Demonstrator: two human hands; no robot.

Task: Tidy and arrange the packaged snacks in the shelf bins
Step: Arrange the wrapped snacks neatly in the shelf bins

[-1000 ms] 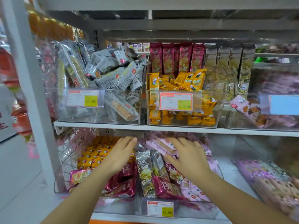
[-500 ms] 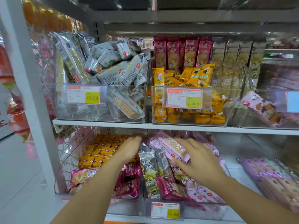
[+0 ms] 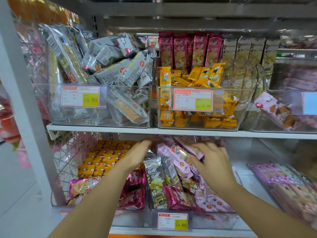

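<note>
Both reach into the bin (image 3: 214, 220): left hand (image 3: 137, 155) flat, right hand (image 3: 212, 162) gripping pink packets (image 3: 173, 152); next, likely squaring them up.

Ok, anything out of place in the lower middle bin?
Yes: lower middle bin mixes kinds. Two dark green packs stand at its front, a magenta pack lies beside them, and pink packs are heaped askew under the right hand.

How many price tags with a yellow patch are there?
3. The left tag is on the grey-pack bin, the middle tag on the yellow-pack bin, the bottom tag on the lower bin. More may be hidden.
</note>
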